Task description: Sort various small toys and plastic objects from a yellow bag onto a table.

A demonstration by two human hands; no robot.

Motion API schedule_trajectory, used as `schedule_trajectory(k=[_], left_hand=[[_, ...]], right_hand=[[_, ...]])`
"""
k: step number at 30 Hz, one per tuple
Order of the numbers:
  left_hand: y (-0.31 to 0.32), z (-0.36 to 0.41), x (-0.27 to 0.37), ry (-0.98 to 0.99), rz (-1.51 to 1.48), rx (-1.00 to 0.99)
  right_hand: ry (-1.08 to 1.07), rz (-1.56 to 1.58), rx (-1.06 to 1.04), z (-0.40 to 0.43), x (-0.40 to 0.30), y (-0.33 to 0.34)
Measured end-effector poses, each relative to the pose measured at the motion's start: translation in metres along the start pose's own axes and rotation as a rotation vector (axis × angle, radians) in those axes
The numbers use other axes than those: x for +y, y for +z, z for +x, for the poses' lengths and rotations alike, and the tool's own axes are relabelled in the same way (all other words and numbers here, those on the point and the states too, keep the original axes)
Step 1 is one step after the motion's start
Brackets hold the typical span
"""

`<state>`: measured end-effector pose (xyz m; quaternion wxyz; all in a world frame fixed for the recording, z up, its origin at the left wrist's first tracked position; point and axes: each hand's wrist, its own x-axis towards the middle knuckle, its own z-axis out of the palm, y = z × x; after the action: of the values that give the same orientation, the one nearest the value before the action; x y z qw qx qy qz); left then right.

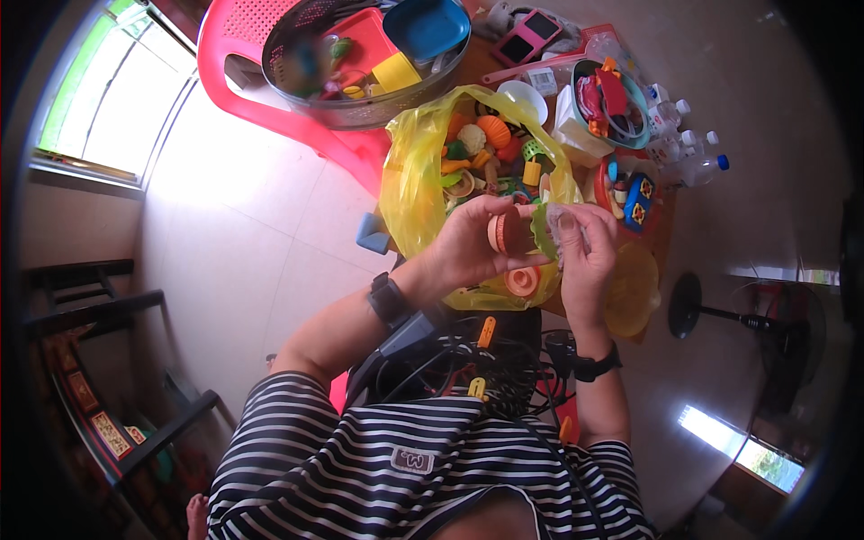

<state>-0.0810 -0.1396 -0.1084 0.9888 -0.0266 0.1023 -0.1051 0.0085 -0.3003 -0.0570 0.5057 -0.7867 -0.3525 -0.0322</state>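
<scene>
My left hand [466, 233] holds a round orange-and-brown toy piece [500, 233], which looks like part of a play-food burger. Its fingers reach across towards a green frilly toy lettuce leaf [542, 231]. With thumb and fingers, my right hand [588, 239] pinches a grey cloth [557, 229] against the leaf's right side. Whether the leaf and the round piece are joined is hard to tell. Both hands are above an open yellow plastic bag [412, 162] full of play food, including an orange shell-shaped toy [493, 131]. An orange round toy [522, 280] lies near the bag's front.
A metal basket [364, 111] with toys rests on a pink plastic chair [229, 88]. To the right are a teal bowl of toys [634, 138], plastic bottles [702, 169], a blue toy stove [638, 201] and a yellow lid-like dish [631, 290]. Cables [432, 361] cross my lap.
</scene>
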Motion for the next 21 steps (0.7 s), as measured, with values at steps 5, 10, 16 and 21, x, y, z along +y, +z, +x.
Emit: schedule_trajectory(k=[5, 10, 16, 21], left_hand=[[-0.005, 0.005, 0.005, -0.014, -0.027, -0.128], [0.008, 0.004, 0.003, 0.017, 0.006, -0.049], [0.004, -0.003, 0.002, -0.001, -0.066, -0.081], [0.007, -0.007, 0.006, -0.078, -0.066, -0.257]], right_hand=[[-0.025, -0.018, -0.031, 0.004, -0.01, 0.0], [-0.032, -0.034, -0.042, 0.002, -0.009, 0.008], [0.02, 0.039, -0.04, 0.002, 0.003, 0.008], [0.169, 0.152, -0.05, 0.0, 0.006, 0.008]])
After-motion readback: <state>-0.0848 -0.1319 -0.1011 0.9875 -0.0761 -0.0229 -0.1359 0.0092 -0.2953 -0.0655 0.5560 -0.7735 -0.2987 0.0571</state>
